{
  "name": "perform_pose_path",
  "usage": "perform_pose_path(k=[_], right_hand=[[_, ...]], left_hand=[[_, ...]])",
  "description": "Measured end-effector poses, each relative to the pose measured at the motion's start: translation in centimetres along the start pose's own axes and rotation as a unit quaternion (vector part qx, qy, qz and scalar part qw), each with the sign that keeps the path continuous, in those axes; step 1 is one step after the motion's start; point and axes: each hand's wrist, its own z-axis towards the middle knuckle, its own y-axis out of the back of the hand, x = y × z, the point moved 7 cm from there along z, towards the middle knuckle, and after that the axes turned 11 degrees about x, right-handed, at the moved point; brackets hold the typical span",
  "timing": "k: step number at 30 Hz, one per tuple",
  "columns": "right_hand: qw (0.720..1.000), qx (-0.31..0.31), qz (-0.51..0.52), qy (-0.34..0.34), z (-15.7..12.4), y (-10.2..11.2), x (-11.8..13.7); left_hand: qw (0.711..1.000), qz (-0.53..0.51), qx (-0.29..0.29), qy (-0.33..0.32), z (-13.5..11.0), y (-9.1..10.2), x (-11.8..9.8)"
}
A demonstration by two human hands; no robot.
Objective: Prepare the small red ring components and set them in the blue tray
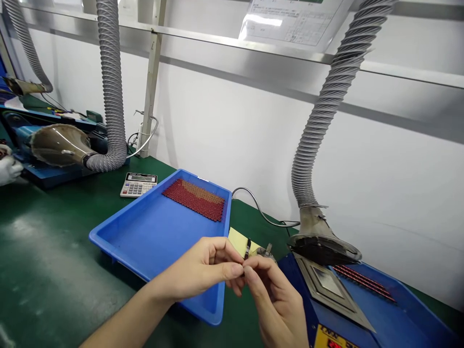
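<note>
yellow label [331,338]: lit red digits, cut off; unread. sheet [290,21]: print too small for me. my left hand [203,270] and right hand [277,299]: fingers drawn into pinches, tips meeting; contents, if any, i cannot tell. red pieces [195,199]: beyond my hands, along blue tray's [145,241] far edge; bare floor from there to near edge.

Two bare hands meet at the fingertips [237,269], low and just right of center. The left hand [197,268] reaches in from the lower left on a bare forearm [134,311], thumb nearly straight, index finger arched above. The right hand [277,299] rises from the bottom edge, fingers curled (what lies between the tips is hidden).
</note>
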Motion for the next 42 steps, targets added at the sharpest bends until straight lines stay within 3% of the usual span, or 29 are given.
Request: perform_pose_path(k=[4, 8, 18, 22, 30, 42], right_hand=[[0.997, 0.039, 0.072, -0.006, 0.4, -0.4, -0.5], [0.989, 0.015, 0.141, -0.030, 0.2, -0.4, -0.9], [0.986, 0.060, 0.155, -0.014, 0.2, -0.8, -1.6], [0.987, 0.039, 0.154, -0.021, 0.1, -0.6, -1.7], [0.988, 0.071, 0.136, 0.001, 0.3, -0.3, -2.0], [0.982, 0.040, 0.185, 0.008, 0.4, -0.2, -2.1]], left_hand=[[1.000, -0.028, 0.005, -0.002, 0.0, 0.0, 0.2], [0.998, -0.056, 0.014, -0.010, 0.1, -0.2, 0.3], [0.995, -0.094, 0.019, -0.002, 0.2, -0.5, 0.6], [0.995, -0.094, 0.016, 0.001, 0.1, -0.5, 0.6], [0.995, -0.101, 0.014, 0.000, 0.2, -0.5, 0.6], [0.995, -0.104, 0.011, 0.000, 0.1, -0.6, 0.4]])
